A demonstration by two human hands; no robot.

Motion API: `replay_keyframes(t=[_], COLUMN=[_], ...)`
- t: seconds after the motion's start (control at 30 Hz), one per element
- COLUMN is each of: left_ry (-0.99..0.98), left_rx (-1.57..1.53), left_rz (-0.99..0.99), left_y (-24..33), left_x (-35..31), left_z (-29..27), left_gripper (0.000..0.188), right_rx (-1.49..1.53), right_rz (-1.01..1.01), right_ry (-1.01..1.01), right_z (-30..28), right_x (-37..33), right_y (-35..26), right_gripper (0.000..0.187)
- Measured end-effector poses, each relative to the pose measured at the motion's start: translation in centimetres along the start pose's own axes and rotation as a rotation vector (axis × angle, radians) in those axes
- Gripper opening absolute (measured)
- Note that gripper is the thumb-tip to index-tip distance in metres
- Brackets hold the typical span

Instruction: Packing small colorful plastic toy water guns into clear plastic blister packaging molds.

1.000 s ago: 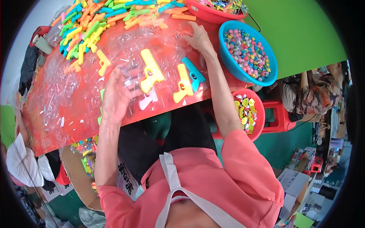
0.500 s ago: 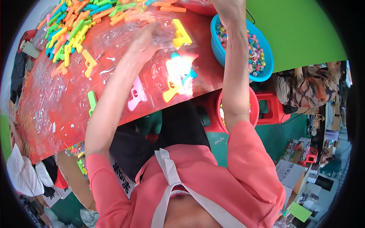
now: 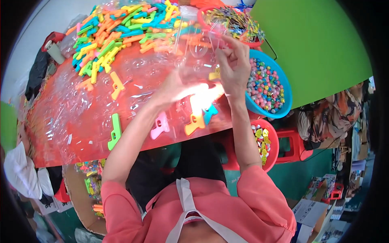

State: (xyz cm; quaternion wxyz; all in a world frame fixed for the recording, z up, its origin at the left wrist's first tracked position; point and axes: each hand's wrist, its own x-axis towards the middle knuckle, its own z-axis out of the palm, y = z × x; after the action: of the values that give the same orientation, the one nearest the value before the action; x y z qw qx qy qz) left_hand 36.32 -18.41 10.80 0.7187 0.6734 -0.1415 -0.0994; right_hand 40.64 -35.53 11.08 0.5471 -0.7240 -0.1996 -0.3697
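Note:
My right hand (image 3: 236, 65) is raised above the table, between the red basin and the blue basin, fingers curled in a pinch. Something small, clear and pinkish shows at its fingertips, too blurred to name. Over the table's middle my left hand (image 3: 172, 87) is smeared by motion and glare, its fingers unclear. Between the hands are clear plastic blister shells (image 3: 197, 47) and a yellow toy gun (image 3: 214, 73), partly hidden by my right hand. Closer to me lie an orange toy gun (image 3: 195, 124), a blue one (image 3: 209, 114), a pink one (image 3: 161, 126) and a green one (image 3: 115, 131).
A heap of coloured toy guns (image 3: 107, 36) covers the table's far left. The red basin (image 3: 201, 18) holds colourful strips; the blue basin (image 3: 288, 95) holds patterned balls. Below stands a red tub (image 3: 275, 150) of shiny gold and silver pieces. A cardboard box (image 3: 77, 198) sits lower left.
My right hand has come back toward me from the far red basin. My left hand has moved off the yellow gun's clear pack. The whole view has shifted, showing more of the far table.

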Motion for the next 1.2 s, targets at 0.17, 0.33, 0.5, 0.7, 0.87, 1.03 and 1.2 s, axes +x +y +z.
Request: replay_keyframes(t=[0.17,0.33,0.5,0.7,0.87,1.03,1.2], left_ry=[0.257,0.045,0.076,0.565,0.886,0.831,0.752], left_rx=[-0.524,-0.259,-0.352,-0.699,-0.591,-0.533,-0.564], left_rz=[-0.023,-0.225,-0.164,0.277,0.198,0.09,0.038], left_y=[-1.7,-0.9,0.3,-0.7,-2.9,-3.5,-2.5], left_x=[-6.1,-12.2,-14.9,-16.0,-17.0,-17.4,-15.9], left_z=[-2.3,-9.6,-14.4,-14.6,-17.8,-19.1,-17.9], left_gripper=[0.061,0.041,0.047,0.058,0.048,0.045,0.046], right_rx=[0.119,-0.264,0.069,0.059,0.025,-0.637,-0.857], right_rz=[0.15,-0.433,-0.193,0.041,-0.27,-0.718,-0.639], right_ry=[-0.458,-0.429,-0.944,-0.743,-0.99,-0.586,-0.616], right_z=[2.4,4.8,11.7,20.3,30.4,43.0,42.4], right_x=[-4.6,-0.2,-0.1,-2.6,-0.3,4.4,7.5], right_y=[-3.9,-4.7,-2.6,-3.9,-2.7,10.8,18.1], right_gripper=[0.031,0.035,0.03,0.019,0.023,0.015,0.017])
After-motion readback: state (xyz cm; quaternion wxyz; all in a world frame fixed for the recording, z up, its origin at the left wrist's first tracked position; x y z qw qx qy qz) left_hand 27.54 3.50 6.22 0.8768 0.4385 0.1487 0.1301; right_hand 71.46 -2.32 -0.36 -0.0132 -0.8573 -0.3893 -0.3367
